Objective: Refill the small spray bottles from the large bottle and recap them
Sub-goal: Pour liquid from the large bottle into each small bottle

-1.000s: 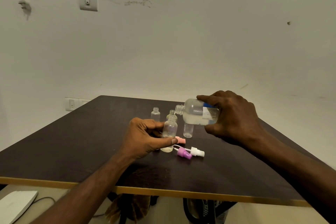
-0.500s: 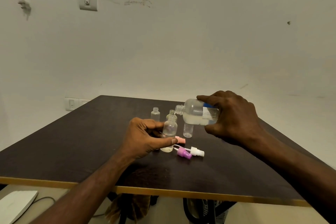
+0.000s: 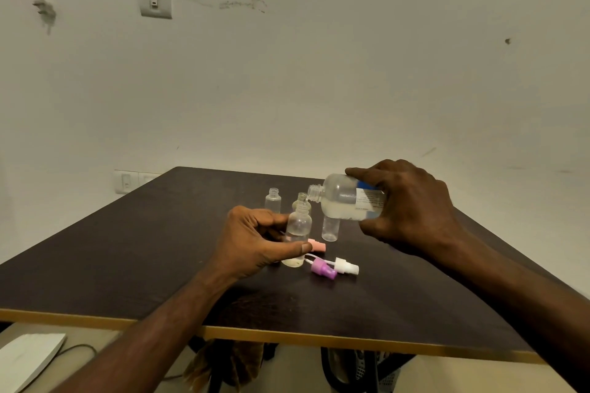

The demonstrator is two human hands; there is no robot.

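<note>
The right hand (image 3: 412, 210) is wrapped around a large translucent plastic bottle with a blue and white label (image 3: 346, 198), fingers (image 3: 367, 173) curled over its top side and thumb under it, and holds it tipped nearly flat above the dark brown bench (image 3: 127, 249), its uncapped threaded neck pointing left. Cloudy liquid lies along the lower side of this large bottle. Its mouth sits just above and beside the open neck of a small clear round-shouldered spray bottle (image 3: 298, 226), which the left hand (image 3: 252, 241) pinches between the thumb at the front and the curled fingers behind, holding it upright; a little clear liquid shows in its lower part. Below that bottle and against the left thumb, a small clear bottle with yellowish liquid at the bottom (image 3: 293, 262) stands on the bench. Behind are three more uncapped small clear bottles: one to the far left (image 3: 273, 200), one partly hidden behind the held bottle (image 3: 301, 198), and one under the large bottle (image 3: 330, 228). Three loose spray caps lie on the bench just right of the left hand: a salmon pink one (image 3: 316, 246), a purple one (image 3: 324, 270) and a white one (image 3: 346, 266), the last two touching.
</note>
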